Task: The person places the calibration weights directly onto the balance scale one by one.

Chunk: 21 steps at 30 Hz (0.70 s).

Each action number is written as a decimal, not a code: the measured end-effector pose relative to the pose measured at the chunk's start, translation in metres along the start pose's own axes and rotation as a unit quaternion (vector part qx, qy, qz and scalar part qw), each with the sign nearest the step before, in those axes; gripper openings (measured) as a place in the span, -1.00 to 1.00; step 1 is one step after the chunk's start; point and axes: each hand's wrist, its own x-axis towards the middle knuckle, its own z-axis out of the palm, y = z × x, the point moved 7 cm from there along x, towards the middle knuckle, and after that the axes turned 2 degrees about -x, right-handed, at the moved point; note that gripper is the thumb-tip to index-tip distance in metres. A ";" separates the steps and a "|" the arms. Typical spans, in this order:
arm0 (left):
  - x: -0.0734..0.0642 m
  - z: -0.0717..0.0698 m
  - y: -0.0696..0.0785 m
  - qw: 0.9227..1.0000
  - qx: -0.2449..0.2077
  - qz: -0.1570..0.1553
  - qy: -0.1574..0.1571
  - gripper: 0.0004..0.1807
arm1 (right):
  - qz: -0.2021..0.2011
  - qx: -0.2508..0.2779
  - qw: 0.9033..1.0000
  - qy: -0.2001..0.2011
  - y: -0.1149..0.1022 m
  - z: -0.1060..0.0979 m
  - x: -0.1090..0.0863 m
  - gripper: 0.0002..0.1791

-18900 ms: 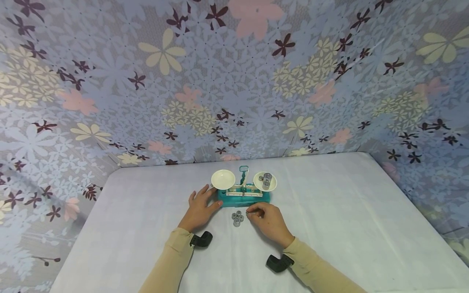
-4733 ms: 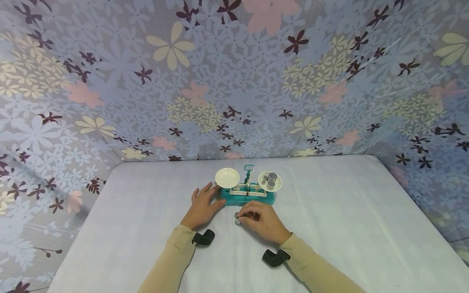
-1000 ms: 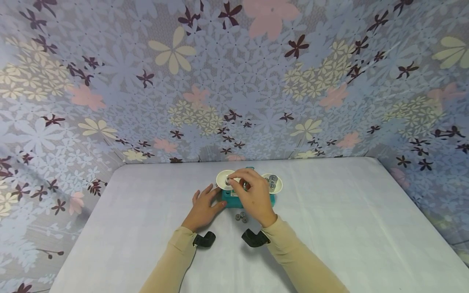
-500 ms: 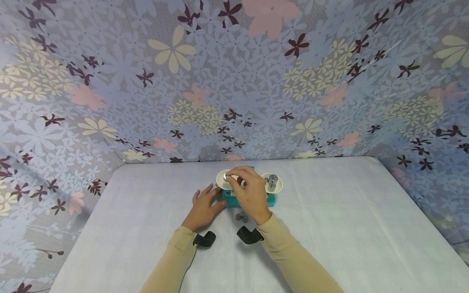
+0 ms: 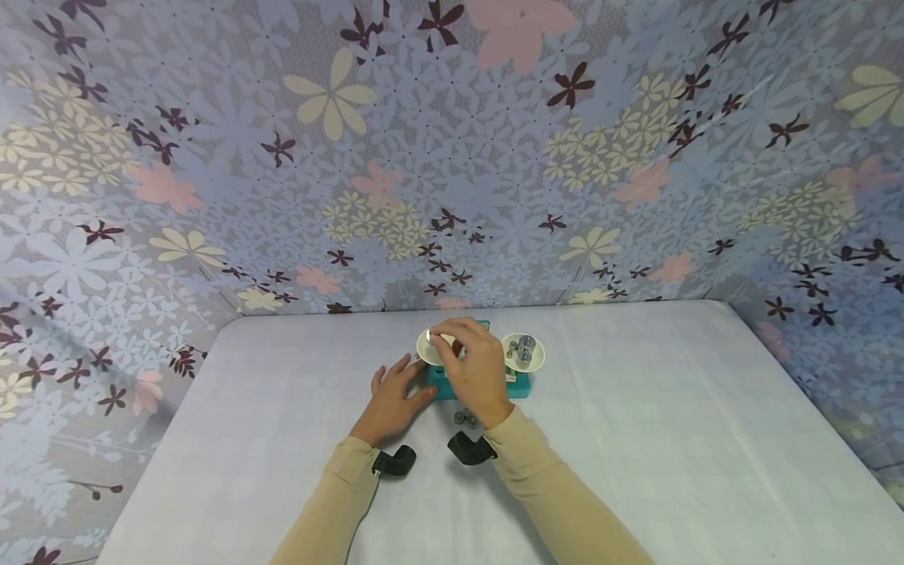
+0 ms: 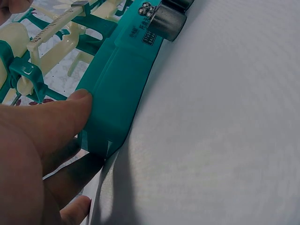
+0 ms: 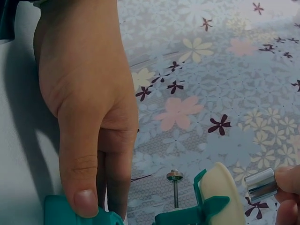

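Note:
A green balance scale (image 5: 521, 388) with two cream pans stands on the table. My left hand (image 5: 395, 402) holds the left end of its base (image 6: 117, 79), thumb on the front side and fingers round the end and back. Over the left pan (image 5: 425, 355), my right hand (image 5: 476, 373) pinches a shiny cylindrical metal weight (image 7: 261, 185) between thumb and fingertips. In the head view my right hand covers the middle of the scale. Several metal weights (image 5: 526, 348) stand in the right pan (image 5: 539, 359).
A few loose metal weights (image 5: 460, 417) stand on the table before the base, partly hidden by my right wrist in the head view. A white cloth covers the table (image 5: 671, 439). Behind it rises a flowered backdrop (image 5: 452, 157).
From the loose weights in front, my right hand has come up over the left pan with a weight, lately shifting slightly left and up. My left hand stays on the base.

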 end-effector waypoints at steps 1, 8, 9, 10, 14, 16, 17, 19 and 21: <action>0.000 0.000 0.000 1.000 -0.001 0.001 0.001 -0.40 | 0.000 -0.005 1.000 0.000 0.000 0.001 0.000 -0.90; 0.000 0.000 0.001 1.000 -0.004 0.006 0.000 -0.41 | -0.010 -0.027 1.000 0.008 -0.001 0.004 -0.001 -0.90; 0.000 0.000 0.000 1.000 -0.004 0.006 -0.001 -0.41 | -0.010 -0.031 0.999 0.008 -0.001 0.005 -0.001 -0.90; 0.000 0.000 0.000 1.000 -0.005 0.006 -0.001 -0.41 | -0.010 -0.035 0.999 0.007 -0.001 0.005 0.000 -0.90; 0.000 0.001 -0.001 1.000 -0.008 0.007 -0.002 -0.41 | -0.010 -0.054 0.998 0.004 -0.001 0.006 0.000 -0.91; 0.001 0.001 -0.002 1.000 -0.008 0.007 -0.002 -0.40 | -0.011 -0.061 0.998 0.003 -0.002 0.007 0.001 -0.91; 0.001 0.001 -0.002 1.000 -0.008 0.008 -0.001 -0.41 | -0.011 -0.063 0.998 0.003 -0.002 0.007 0.001 -0.91; 0.000 0.000 -0.002 1.000 -0.009 0.010 0.000 -0.40 | -0.011 -0.069 0.998 0.003 -0.002 0.007 0.002 -0.91; 0.000 0.000 -0.002 1.000 -0.009 0.012 0.001 -0.40 | -0.009 -0.076 0.997 0.001 -0.002 0.008 0.002 -0.91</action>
